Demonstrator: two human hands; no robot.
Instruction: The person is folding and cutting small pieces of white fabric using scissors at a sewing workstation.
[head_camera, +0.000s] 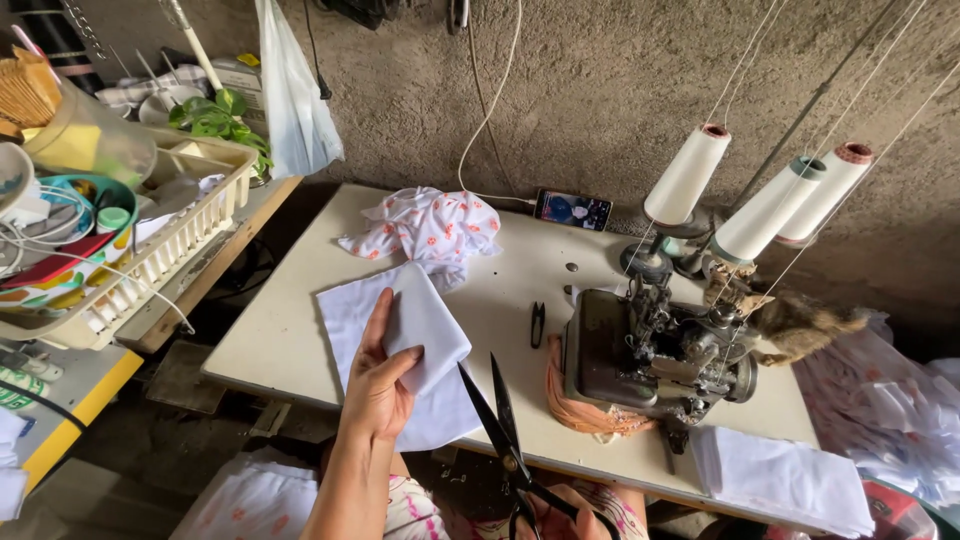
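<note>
My left hand (378, 385) holds a folded piece of white cloth (425, 325) up over the front of the sewing table (290, 330). A larger white cloth (350, 315) lies flat beneath it. My right hand (560, 520), low at the frame's bottom edge and mostly hidden, grips black scissors (498, 425). Their blades are spread apart and point up toward the held cloth's lower right corner. The blades sit just beside the cloth.
A grey overlock sewing machine (650, 350) stands at the right with three white thread cones (760, 205) behind it. A cat (800, 325) lies beside it. Small thread snips (537, 323), a patterned cloth (430, 225), a phone (572, 210), stacked white cloth (785, 478) and a cluttered basket (150, 260) surround the area.
</note>
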